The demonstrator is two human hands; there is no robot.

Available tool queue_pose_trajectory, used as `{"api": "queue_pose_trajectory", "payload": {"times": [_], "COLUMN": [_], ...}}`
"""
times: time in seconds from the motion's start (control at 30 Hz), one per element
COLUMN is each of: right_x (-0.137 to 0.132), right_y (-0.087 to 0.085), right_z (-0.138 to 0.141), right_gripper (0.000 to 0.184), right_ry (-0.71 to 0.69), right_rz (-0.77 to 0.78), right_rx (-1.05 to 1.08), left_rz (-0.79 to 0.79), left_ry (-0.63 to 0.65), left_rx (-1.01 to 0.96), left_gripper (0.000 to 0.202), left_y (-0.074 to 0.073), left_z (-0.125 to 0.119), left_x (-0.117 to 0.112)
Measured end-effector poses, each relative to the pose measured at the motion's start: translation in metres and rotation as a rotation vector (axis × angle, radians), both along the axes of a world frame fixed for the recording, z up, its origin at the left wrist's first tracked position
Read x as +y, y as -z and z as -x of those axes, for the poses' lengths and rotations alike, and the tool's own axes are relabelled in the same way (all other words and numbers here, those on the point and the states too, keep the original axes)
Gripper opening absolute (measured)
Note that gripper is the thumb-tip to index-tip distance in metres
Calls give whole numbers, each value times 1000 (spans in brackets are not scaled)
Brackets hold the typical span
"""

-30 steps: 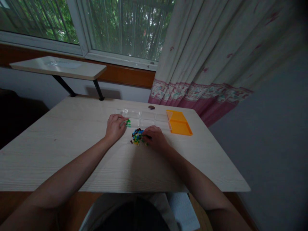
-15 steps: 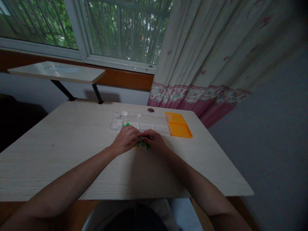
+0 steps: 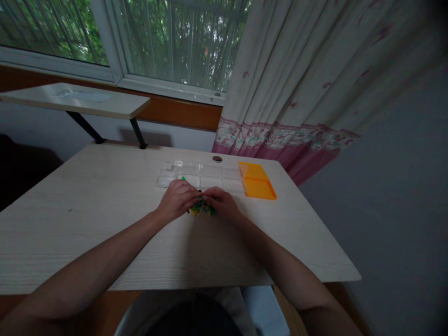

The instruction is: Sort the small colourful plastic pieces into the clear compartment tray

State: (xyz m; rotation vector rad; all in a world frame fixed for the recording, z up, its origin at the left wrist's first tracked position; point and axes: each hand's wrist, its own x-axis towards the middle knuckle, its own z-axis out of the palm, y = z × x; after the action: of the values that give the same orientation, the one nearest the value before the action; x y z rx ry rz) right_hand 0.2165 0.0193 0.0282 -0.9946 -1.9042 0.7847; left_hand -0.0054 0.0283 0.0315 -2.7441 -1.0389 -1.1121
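Note:
My left hand (image 3: 178, 200) and my right hand (image 3: 222, 202) meet over a small heap of green, yellow and dark pieces (image 3: 203, 207) on the table. Fingers of both hands are bent and closed in towards each other at the heap. What they pinch, if anything, is too small to make out. Just beyond them lies a clear plastic tray (image 3: 212, 170) divided into several compartments. A bit of green (image 3: 184, 178) shows at its near side, partly hidden by my left hand. An orange plastic lid or tray (image 3: 261, 185) sits at the clear tray's right end.
The pale wooden table (image 3: 115, 210) carries a raised shelf (image 3: 105, 105) on black legs at the back left. A dark oval spot (image 3: 217, 159) is near the back edge. Behind stand a window and a floral curtain (image 3: 276, 93); a wall (image 3: 395, 186) is at the right.
The view has shifted slightly. My hands have parted a little at the heap, so more of the green and yellow pieces shows between them. The trays stay in place.

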Motion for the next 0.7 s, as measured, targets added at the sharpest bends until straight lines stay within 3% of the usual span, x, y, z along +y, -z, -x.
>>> {"api": "queue_pose_trajectory", "payload": {"times": [0.23, 0.43, 0.7], "right_x": [4, 6, 0], "right_y": [0, 2, -8], "right_z": [-7, -15, -20], "right_gripper": [20, 10, 9], "right_ry": [59, -57, -92], "right_rz": [-176, -387, -435], "right_rx": [-154, -385, -622], "left_rz": [20, 50, 43], "left_ry": [-89, -213, -292], "left_rx": [-56, -105, -144], "left_gripper": [28, 33, 33], "left_y": [-2, -3, 3], "left_z": [8, 15, 18], "left_x": [9, 16, 21]}}
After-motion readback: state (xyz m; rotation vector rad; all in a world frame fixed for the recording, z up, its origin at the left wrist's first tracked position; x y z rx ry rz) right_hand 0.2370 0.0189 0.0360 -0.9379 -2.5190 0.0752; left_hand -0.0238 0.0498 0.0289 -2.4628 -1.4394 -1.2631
